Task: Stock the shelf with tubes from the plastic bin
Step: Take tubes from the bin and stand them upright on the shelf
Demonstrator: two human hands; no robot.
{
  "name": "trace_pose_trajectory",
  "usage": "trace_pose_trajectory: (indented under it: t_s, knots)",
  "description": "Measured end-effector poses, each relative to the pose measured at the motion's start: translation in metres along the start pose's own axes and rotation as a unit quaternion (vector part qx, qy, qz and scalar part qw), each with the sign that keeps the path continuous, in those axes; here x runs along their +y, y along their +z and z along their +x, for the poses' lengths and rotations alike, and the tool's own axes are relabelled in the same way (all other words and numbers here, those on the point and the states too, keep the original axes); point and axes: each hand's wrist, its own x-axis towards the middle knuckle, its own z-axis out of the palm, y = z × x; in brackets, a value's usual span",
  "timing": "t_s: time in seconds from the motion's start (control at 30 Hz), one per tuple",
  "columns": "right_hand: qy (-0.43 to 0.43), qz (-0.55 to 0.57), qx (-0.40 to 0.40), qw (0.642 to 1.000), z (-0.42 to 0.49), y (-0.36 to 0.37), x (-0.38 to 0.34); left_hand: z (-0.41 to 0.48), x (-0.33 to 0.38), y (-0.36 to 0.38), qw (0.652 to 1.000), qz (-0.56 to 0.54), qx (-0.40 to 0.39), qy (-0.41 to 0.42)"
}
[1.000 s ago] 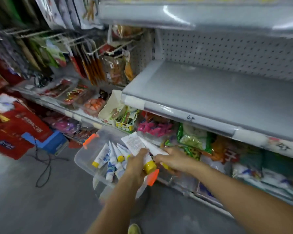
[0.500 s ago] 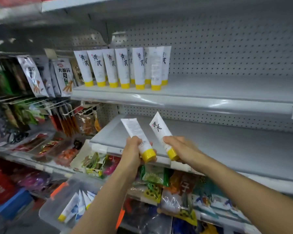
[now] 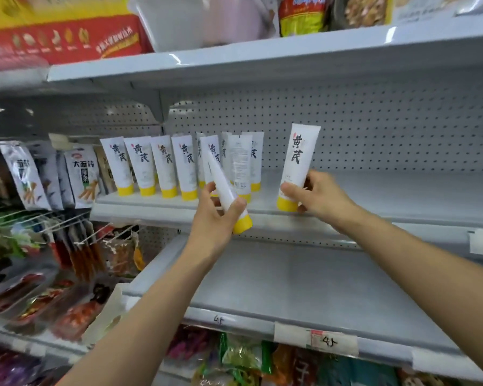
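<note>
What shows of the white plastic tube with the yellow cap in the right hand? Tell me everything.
The white, glossy plastic tube stands nearly upright, yellow cap down, flat crimped end up, black characters facing out. The right hand grips its lower part. Its cap is at the front of the grey shelf, apart from the row of like tubes to its left; whether it touches the shelf is unclear.

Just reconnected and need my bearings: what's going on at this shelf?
A person is stocking white plastic tubes with yellow caps. The right hand holds one tube upright, cap down, at the grey metal shelf, right of the standing row. The left hand grips a second tube, tilted, before that row, not yet placed.
</note>
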Motion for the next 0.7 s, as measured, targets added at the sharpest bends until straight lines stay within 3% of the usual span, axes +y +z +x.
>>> trace_pose_trajectory:
  t_s: [0.27,0.7]
  knots:
    - [0.045,-0.074,0.022,0.996,0.08,0.016,0.023,0.038,-0.012,0.02,0.999,0.013,0.03,0.01]
    - [0.056,-0.114,0.033,0.991,0.118,0.026,0.046,0.056,-0.023,0.024,1.0,-0.015,0.004,0.003]
